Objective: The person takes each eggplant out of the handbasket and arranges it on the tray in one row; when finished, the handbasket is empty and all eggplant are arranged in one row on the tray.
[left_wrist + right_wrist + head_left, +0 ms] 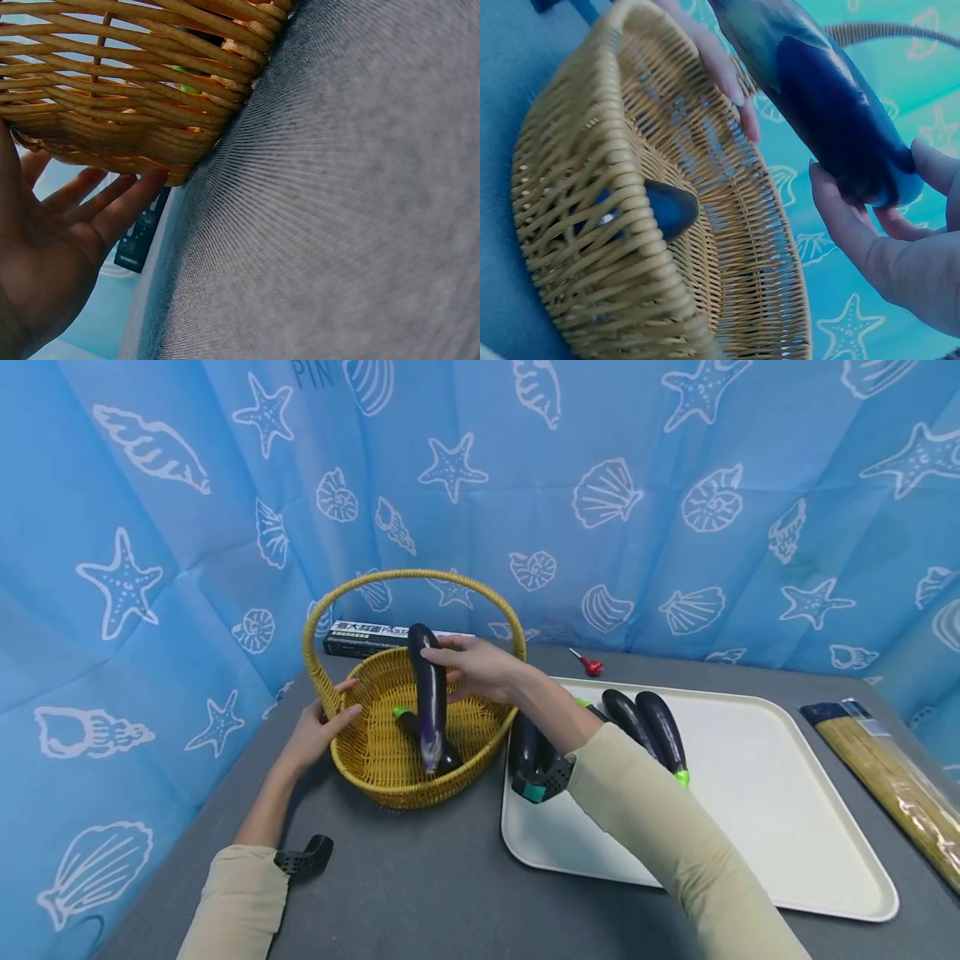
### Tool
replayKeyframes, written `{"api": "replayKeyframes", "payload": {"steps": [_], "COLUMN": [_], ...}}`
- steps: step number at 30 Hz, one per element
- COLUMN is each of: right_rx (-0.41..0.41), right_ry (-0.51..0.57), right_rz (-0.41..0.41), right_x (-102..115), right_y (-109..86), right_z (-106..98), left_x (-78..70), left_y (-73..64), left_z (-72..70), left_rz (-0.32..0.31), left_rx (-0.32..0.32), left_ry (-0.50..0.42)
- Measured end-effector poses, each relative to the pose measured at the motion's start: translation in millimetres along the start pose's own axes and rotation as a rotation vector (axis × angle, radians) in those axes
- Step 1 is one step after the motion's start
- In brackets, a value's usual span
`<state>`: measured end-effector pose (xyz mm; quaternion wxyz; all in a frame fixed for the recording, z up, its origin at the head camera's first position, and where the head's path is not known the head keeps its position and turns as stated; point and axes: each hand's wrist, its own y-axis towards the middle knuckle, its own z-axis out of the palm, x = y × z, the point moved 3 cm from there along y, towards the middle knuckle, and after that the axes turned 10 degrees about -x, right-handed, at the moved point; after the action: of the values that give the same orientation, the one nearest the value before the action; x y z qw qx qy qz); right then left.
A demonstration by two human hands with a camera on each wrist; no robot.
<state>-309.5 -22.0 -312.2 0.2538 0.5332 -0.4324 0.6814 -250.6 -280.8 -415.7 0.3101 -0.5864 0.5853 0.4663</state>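
My right hand grips a dark purple eggplant near its upper end, thumb on one side and fingers on the other. The eggplant hangs steeply above the yellow woven basket; in the right wrist view the held eggplant is above the rim. My left hand holds the basket's left side near the handle's foot, thumb over the rim; in the left wrist view its fingers touch the wicker outside. Inside the basket lies another eggplant with a green cap, partly hidden by the held one.
A white tray to the right carries several eggplants, some hidden behind my right arm. Behind the basket lies a dark pasta box. A red lollipop is behind the tray, and a pack of dry noodles lies far right.
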Motion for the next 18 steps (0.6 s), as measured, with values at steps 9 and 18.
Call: {"api": "replayKeyframes", "payload": {"steps": [9,18], "right_rx": [0.102,0.096], "right_ry": [-0.105,-0.197], "right_rz": [0.019,0.045], "right_x": [-19,-47], "right_y": [-40.6,-75.2], "right_z": [-23,-59], "left_x": [1.2,2.8], "left_y": [1.4,0.7], "left_z": [2.2,0.3], "left_rz": [0.026,0.017], "left_rx": [-0.015,-0.013], "left_ry": [0.025,0.039]}}
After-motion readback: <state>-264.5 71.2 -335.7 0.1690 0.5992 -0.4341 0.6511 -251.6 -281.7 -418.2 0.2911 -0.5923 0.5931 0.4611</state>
